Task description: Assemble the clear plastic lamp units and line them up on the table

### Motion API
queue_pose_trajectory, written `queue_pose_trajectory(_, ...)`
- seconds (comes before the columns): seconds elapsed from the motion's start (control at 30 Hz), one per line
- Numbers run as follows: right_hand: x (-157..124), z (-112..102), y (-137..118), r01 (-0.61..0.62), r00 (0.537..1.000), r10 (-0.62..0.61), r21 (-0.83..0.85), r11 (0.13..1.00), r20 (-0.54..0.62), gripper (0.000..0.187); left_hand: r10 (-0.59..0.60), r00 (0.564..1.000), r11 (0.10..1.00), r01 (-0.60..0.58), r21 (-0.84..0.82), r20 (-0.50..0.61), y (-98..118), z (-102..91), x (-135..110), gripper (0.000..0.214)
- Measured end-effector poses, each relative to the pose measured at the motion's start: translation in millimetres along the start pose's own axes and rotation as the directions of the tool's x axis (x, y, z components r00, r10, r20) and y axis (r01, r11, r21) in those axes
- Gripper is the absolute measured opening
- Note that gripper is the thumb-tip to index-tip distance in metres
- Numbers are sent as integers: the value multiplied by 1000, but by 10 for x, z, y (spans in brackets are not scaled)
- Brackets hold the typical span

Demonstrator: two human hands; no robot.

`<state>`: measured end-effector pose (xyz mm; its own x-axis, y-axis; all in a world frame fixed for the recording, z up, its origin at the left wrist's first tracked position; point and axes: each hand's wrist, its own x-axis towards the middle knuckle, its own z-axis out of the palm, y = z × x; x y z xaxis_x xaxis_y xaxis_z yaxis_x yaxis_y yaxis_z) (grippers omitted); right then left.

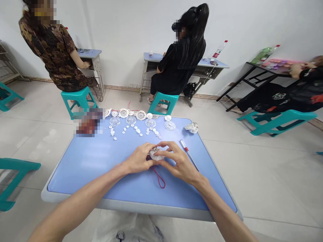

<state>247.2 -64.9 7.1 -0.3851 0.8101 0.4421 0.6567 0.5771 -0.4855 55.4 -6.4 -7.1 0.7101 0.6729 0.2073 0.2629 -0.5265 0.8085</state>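
Note:
Both my hands meet over the middle of the blue table [85, 161]. My left hand [139, 158] and my right hand [176, 162] are closed together on a small white plastic part [155, 155]. A red wire [159, 177] trails from it toward me in a loop on the tabletop. A screwdriver [188, 153] with a clear handle lies just right of my right hand. At the far edge lie several round white and clear plastic parts [131, 119] and small white pieces [137, 130], some joined by red wire.
A crumpled white piece [191, 127] lies at the far right corner. Beyond the table two people sit on teal stools [78, 99] at grey desks [204, 65]; a third person sits at the right by a black table [262, 69]. A plastic bag [126, 228] hangs below the near edge.

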Motion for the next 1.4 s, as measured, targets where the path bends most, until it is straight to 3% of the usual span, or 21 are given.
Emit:
queue_pose_trajectory(1.03, 1, -8, -6, -12, 1000, 12, -15, 1000, 18, 25, -2, 1000, 1000, 2, 26, 9, 15, 6, 4, 40)
queue_pose_trajectory(1.4, -32, -82, 24, -87, 996, 88, 20, 996, -17, 27, -51, 999, 999, 51, 1, 18, 45, -11, 6, 54)
